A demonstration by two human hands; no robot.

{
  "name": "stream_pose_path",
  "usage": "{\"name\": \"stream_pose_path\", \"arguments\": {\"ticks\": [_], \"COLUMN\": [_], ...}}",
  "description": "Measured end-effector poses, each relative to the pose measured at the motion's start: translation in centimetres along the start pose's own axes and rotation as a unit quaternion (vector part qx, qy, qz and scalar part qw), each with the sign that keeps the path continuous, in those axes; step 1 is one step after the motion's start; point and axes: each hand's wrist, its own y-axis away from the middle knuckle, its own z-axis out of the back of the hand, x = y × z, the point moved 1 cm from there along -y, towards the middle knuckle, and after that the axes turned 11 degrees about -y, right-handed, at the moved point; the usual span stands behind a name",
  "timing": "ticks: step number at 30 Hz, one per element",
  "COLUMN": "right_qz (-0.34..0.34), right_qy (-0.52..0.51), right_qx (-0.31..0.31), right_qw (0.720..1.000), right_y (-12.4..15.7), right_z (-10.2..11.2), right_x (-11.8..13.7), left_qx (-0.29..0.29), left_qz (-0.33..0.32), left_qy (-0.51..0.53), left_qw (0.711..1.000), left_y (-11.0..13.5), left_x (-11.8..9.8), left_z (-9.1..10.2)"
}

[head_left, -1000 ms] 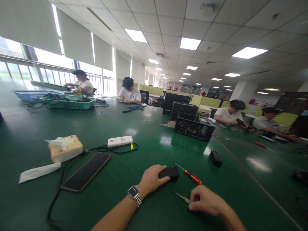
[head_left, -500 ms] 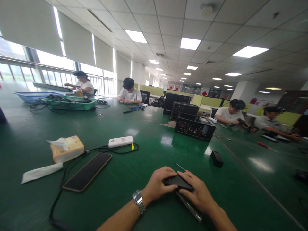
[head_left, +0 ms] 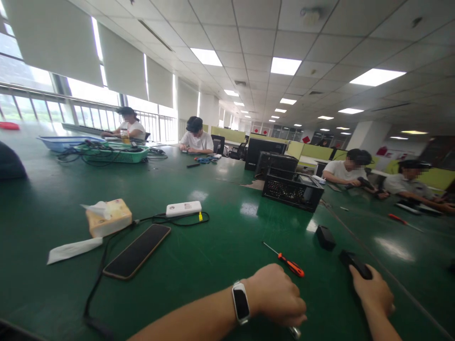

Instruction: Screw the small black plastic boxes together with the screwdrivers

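Observation:
My left hand (head_left: pixel 277 293) is closed with its back up, near the bottom middle of the head view. A shiny silver end (head_left: pixel 295 332) sticks out below its fingers; the rest of what it may hold is hidden. Further right, my right hand (head_left: pixel 373 289) is wrapped round a long black plastic piece (head_left: pixel 355 265). Just beyond that piece stands a black block (head_left: pixel 325 237), apart from it. Above my left hand lies a screwdriver (head_left: pixel 291 265) with an orange and black handle, its tip pointing away to the left.
On the left lie a phone (head_left: pixel 138 251), a tissue pack (head_left: pixel 112 218), a folded tissue (head_left: pixel 74 250) and a white power bank (head_left: pixel 184 209) with a black cable. Farther off stand a black computer case (head_left: pixel 293 189) and a green basket (head_left: pixel 113 154) of cables. Several people sit around the table.
My hands have parted. The right moved right with a black piece, and the left turned over and closed. The screwdriver's handle now shows. The view has shifted slightly left.

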Motion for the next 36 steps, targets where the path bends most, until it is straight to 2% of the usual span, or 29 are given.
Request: {"name": "stream_pose_path", "arguments": {"ticks": [3, 8, 19, 22, 24, 26, 28, 29, 31, 32, 33, 34, 36], "right_qz": [0.005, 0.013, 0.020, 0.020, 0.024, 0.026, 0.030, 0.045, 0.126, 0.188, 0.255, 0.315, 0.380], "right_qy": [0.012, 0.009, -0.001, -0.007, -0.017, -0.027, -0.034, -0.037, -0.048, -0.060, -0.073, -0.085, -0.083], "right_qx": [0.005, 0.008, 0.006, 0.007, 0.001, -0.002, -0.042, -0.082, -0.155, -0.158, -0.122, -0.050, 0.130], "right_qw": [1.000, 1.000, 1.000, 1.000, 1.000, 0.999, 0.998, 0.995, 0.979, 0.968, 0.957, 0.944, 0.912], "right_y": [0.1, -0.1, -1.2, -1.6, -1.8, -1.7, -1.1, -0.6, 0.9, 1.9, 3.0, 4.1, 6.5], "right_z": [-0.4, -0.6, -1.2, -1.5, -1.6, -1.5, -1.2, -1.0, -0.8, -1.0, -1.4, -2.0, -3.7], "right_x": [0.0, -0.1, -1.1, -1.6, -1.9, -1.9, -1.2, -0.6, 1.1, 2.2, 3.4, 4.5, 6.4], "left_qx": [0.030, 0.113, 0.139, 0.125, 0.092, 0.031, -0.015, -0.030, -0.030, -0.022, -0.010, 0.001, 0.019], "left_qz": [-0.029, -0.075, -0.083, -0.078, -0.070, -0.016, 0.133, 0.222, 0.350, 0.391, 0.415, 0.428, 0.448], "left_qy": [-0.003, -0.006, 0.009, 0.012, 0.029, 0.064, 0.116, 0.136, 0.149, 0.148, 0.145, 0.147, 0.153], "left_qw": [0.999, 0.991, 0.987, 0.989, 0.993, 0.997, 0.984, 0.965, 0.924, 0.908, 0.898, 0.892, 0.881], "left_y": [-1.0, -0.8, -0.9, -0.8, -0.5, 0.2, 1.3, 2.1, 4.0, 5.0, 5.9, 6.8, 8.2], "left_x": [-1.1, -2.0, -2.1, -2.2, -2.1, -1.4, -0.2, 0.5, 2.0, 2.7, 3.3, 3.9, 4.9], "left_z": [0.7, 0.6, 0.6, 0.2, -0.3, -1.0, -1.8, -2.3, -3.0, -3.3, -3.6, -3.7, -3.9]}}
